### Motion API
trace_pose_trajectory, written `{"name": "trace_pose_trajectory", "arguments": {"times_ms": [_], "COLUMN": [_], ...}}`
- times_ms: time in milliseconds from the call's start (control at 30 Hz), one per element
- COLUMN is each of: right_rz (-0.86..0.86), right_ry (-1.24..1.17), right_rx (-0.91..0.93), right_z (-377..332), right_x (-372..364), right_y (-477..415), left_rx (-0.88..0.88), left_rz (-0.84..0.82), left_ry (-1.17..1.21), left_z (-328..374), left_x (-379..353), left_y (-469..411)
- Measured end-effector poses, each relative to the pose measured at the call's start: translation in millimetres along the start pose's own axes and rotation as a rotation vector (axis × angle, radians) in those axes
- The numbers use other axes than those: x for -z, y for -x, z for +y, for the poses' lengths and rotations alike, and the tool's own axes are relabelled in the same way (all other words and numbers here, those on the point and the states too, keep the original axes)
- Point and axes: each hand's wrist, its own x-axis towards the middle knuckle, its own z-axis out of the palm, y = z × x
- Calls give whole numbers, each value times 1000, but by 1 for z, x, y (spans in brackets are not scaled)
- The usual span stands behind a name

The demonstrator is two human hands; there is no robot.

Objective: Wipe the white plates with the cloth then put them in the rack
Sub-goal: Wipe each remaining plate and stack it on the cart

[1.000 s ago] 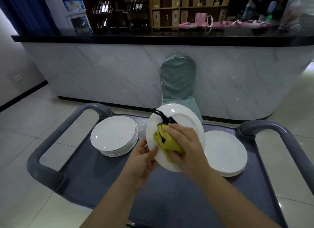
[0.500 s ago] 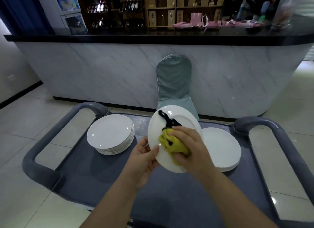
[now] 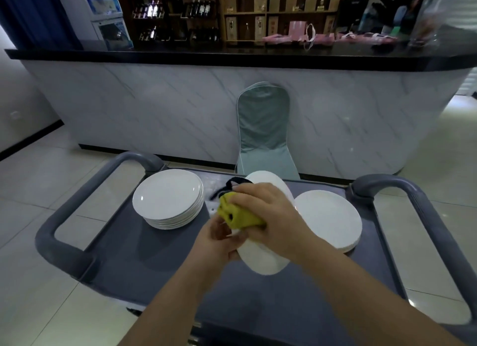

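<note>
Marble-look bar front (image 3: 154, 108) w/ black top (image 3: 232, 58) spans the bkgd; a chair (image 3: 263, 129) in a grey-green cover stands upright against it, approx. centre. Behind the bar: wooden shelves (image 3: 258, 18) w/ bottles (image 3: 198, 6), a white appliance (image 3: 103, 20) at far left by a blue curtain (image 3: 25, 10), and pink items (image 3: 296, 34) lying on the top at right. Floor (image 3: 31, 190) is pale glossy tile.

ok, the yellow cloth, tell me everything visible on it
The yellow cloth is a soft, wadded yellow-green fabric with a black strip trailing from its far end. The right hand grips it and presses it on the face of the tilted white plate, which the left hand holds above the cart. Part is hidden under the right hand.
</note>
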Motion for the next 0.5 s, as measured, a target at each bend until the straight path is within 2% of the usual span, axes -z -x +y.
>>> {"name": "trace_pose_trajectory", "arguments": {"times_ms": [33, 133, 167, 200, 233, 300, 367, 433, 500], "right_rz": [-12, 156, 205, 223, 208, 70, -80, -109, -89], "right_ry": [-25, -261, -290, -268, -219, -98, -16, -63, -198], "right_rx": [-17, -434, -518, -515, -424, -99, 70, -9, -253], "right_z": [5, 24, 24, 19, 9, -14, -18, -6, 10], "right_x": [4, 21, 23, 20, 14, -2, -11, -12, -8], "right_y": [-3, -19, -23, -24, -23, -15, -18, -37, -55], "left_rx": [-4, 14, 17, 13, 0, -29, -25, 4, 19], "left_rz": [-6, -24, -19, -13, -6, 5, 36, 95, 120], "left_ry": [-26, -107, -110, -103, -87, -29, 40, 94, 145], "left_z": [0, -3, -3, -3, -2, 2, 3, 3, 2], "left_x": [2, 3, 2, 2, 4, 10, 13, 11, 9], "left_y": [2, 11, 13, 15, 17, 19, 19, 19, 18]}}
